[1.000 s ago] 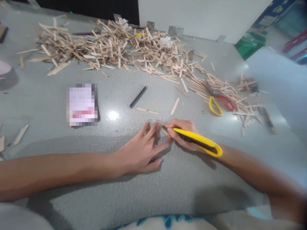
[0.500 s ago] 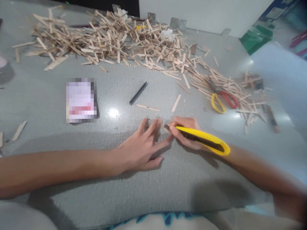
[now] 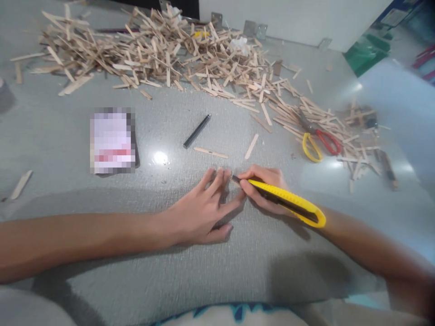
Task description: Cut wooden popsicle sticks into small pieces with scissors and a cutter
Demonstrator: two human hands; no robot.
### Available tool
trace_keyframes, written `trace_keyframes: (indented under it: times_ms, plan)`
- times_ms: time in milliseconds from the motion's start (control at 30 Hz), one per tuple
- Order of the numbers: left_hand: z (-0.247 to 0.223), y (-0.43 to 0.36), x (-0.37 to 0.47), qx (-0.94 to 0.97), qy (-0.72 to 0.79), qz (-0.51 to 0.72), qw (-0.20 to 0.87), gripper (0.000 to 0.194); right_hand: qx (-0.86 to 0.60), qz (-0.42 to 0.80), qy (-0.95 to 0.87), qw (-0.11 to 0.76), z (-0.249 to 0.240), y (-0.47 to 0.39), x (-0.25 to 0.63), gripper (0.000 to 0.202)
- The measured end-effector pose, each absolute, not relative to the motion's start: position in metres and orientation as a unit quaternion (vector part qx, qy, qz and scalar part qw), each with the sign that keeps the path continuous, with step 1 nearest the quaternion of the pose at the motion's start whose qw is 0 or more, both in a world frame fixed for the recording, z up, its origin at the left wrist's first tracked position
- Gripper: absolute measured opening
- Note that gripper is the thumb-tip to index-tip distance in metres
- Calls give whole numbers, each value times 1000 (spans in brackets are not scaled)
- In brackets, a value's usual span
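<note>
My right hand (image 3: 267, 179) grips a yellow-and-black utility knife (image 3: 294, 201), its handle slanting back over the wrist. The knife's tip meets a small wooden craft stick (image 3: 237, 184) on the table. My left hand (image 3: 204, 210) lies with fingers spread, fingertips around that stick and pressed to the surface; much of the stick is hidden by both hands. Just beyond the hands lie a craft stick with a dark mark (image 3: 211, 153), a plain short stick (image 3: 252, 146) and a black pen (image 3: 197, 131).
A long heap of wooden sticks (image 3: 152, 54) runs along the back of the grey table (image 3: 163, 280). Scissors (image 3: 314, 145) with red and yellow handles rest at the right by more sticks. A pixelated pad-like object (image 3: 112, 140) lies at the left.
The view has shifted slightly. The knife's tip has moved a little toward my left fingertips, and its handle sits slightly lower. Both hands otherwise stay in place.
</note>
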State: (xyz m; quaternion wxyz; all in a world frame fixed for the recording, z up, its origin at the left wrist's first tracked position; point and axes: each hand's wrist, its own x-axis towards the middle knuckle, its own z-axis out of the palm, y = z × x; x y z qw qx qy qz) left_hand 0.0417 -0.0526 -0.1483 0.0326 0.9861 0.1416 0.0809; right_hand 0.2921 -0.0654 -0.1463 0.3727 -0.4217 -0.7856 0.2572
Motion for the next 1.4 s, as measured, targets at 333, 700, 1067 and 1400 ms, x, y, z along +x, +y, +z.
trace_keyframes:
  times_ms: [333, 700, 1067, 1400]
  plan:
    - [-149, -53, 42, 986, 138, 89, -4, 79, -424, 278, -779, 370, -145, -64, 293, 12]
    - [-151, -52, 42, 986, 137, 94, 1, 79, -419, 273, -781, 373, -147, -65, 293, 10]
    - [-150, -52, 43, 986, 138, 88, -22, 75, -401, 271, -792, 373, -149, -63, 292, 14]
    - [-147, -53, 44, 986, 155, 60, -18, 73, -375, 267, -816, 348, -144, -60, 294, 19]
